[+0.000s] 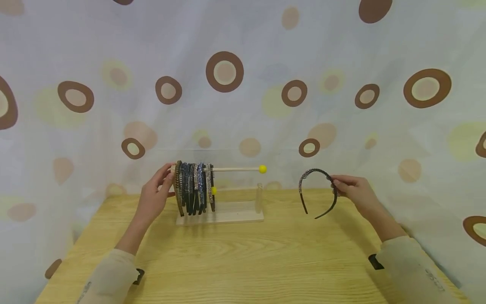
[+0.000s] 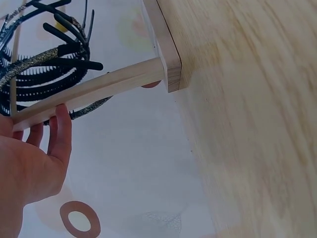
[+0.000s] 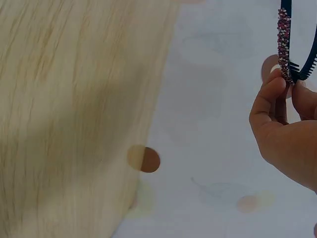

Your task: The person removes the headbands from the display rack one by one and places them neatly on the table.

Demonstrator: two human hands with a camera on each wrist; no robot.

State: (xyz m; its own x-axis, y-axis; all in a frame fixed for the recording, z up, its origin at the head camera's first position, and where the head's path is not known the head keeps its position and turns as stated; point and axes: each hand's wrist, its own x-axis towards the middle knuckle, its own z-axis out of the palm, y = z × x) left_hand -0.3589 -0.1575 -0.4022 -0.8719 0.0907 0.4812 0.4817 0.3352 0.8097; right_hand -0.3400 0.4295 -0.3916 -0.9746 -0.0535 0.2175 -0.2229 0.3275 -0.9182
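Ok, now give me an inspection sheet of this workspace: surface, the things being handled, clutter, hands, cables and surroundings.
Surface: wood-grain table, pale yellowish.
Handled things: a wooden rack stands on the table; a row of headbands hangs toward its left end, and a yellow ball caps the rod's right end. One glittery headband is held apart, to the right.
Clutter: nothing seen.
Hands: the left hand grips the rack's left upright; the right hand pinches the single headband by its side.
Cables: nothing seen.
Surroundings: a pale backdrop with brown rings and spots behind the table.
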